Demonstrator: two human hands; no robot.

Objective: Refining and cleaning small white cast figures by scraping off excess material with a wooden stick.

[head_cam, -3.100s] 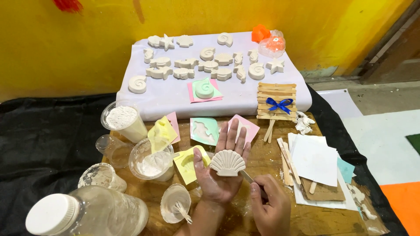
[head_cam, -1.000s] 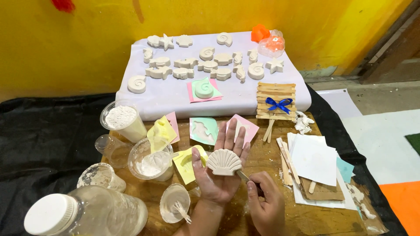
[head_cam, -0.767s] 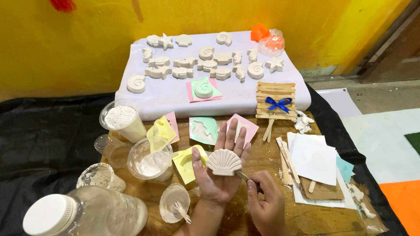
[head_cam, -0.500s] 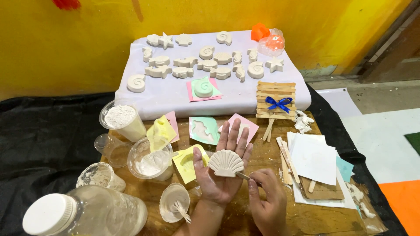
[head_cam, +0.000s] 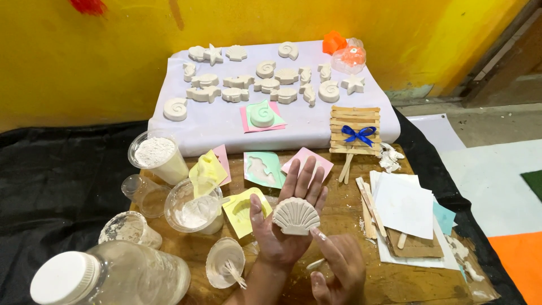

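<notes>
A white plaster shell (head_cam: pixel 296 216) is seen lying flat on the open palm of the left hand (head_cam: pixel 285 223). The fingers (head_cam: pixel 305 176) of that hand are spread wide and extended beyond the far rim of the shell, while the thumb is set against its left edge; the shell is supported, not gripped. The right hand (head_cam: pixel 337 271) is held just below and to the right of the shell, its fingers closed narrowly on a thin stick (head_cam: pixel 315 263), whose tip is directed at the lower rim near the heel of the palm.

The step in hand is judged to be trimming or cleaning of the rim. It is best done with light strokes directed away from the palm, since plaster of this kind is likely brittle at the ribbed edge. The palm should be kept level and the thumb kept in contact, so that the shell is not slid toward the yellow mould (head_cam: pixel 244 210) just left of the thumb.
</notes>
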